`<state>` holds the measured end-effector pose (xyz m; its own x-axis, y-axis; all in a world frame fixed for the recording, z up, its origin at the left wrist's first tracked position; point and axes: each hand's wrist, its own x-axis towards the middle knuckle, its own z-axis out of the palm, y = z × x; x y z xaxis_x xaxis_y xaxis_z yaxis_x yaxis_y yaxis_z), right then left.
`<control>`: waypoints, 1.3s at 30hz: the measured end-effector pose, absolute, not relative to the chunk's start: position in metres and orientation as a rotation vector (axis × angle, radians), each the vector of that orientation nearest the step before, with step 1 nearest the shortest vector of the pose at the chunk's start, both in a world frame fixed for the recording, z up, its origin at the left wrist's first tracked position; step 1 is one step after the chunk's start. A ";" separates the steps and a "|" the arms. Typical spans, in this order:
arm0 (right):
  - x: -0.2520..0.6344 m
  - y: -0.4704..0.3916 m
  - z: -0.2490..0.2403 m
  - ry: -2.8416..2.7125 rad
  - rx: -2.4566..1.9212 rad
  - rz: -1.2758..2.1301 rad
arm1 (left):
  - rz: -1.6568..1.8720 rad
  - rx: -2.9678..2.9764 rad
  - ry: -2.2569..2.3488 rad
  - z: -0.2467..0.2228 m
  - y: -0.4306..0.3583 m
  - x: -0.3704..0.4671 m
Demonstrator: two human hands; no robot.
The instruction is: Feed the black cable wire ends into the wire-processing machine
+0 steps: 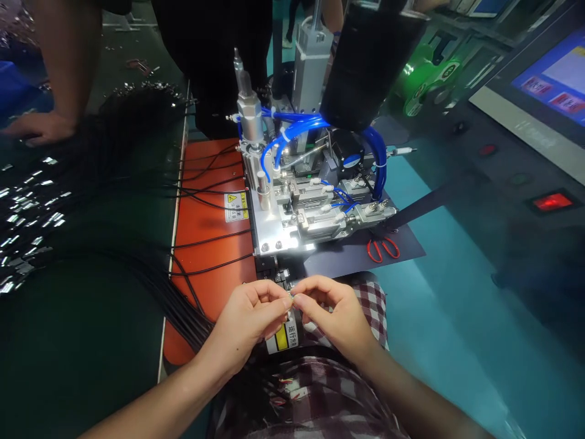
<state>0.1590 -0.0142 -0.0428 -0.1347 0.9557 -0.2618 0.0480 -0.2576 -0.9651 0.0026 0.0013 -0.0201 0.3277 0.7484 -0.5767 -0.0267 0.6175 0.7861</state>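
Note:
My left hand (258,314) and my right hand (336,311) meet fingertip to fingertip above my lap, just before the near end of a metal machine (306,207). Both are closed in a pinch. Whatever lies between the fingertips is tiny and mostly covered, so I cannot make out what it is. Black cables (189,317) run in a bundle beneath my left wrist. Stripped cable ends with thin coloured wires (286,396) rest on my checked clothing. A yellow and white label (284,337) shows below the hands.
Several black cables cross the orange board (214,225) on the machine's left. Blue air hoses (301,127) arch over it. Red-handled scissors (382,250) lie on the dark plate at right. A co-worker's hand (43,127) rests on the dark table. A control panel (548,116) stands right.

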 end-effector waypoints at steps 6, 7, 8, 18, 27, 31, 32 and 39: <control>0.158 -0.017 -0.040 -1.515 -1.312 1.129 | 0.598 0.802 1.129 -0.022 0.000 0.004; 0.157 -0.018 -0.041 -1.541 -1.295 1.080 | 0.611 0.803 1.134 -0.022 -0.001 0.004; 0.157 -0.019 -0.041 -1.546 -1.286 1.052 | 0.623 0.804 1.142 -0.023 -0.001 0.005; 0.152 -0.024 -0.044 -1.319 -1.314 1.233 | 0.729 0.941 1.184 -0.020 -0.006 0.009; 0.159 -0.031 -0.044 -1.100 -1.298 1.641 | 0.429 0.941 0.927 -0.021 -0.001 -0.002; 0.159 -0.012 -0.046 -1.122 -1.338 1.556 | 0.503 1.428 1.229 -0.015 0.006 -0.006; 0.158 -0.004 -0.049 -1.112 -1.332 1.572 | 0.538 1.596 1.291 -0.016 0.007 -0.007; 0.151 0.024 -0.071 -1.073 -1.304 1.648 | 0.512 2.048 1.374 -0.039 0.016 -0.018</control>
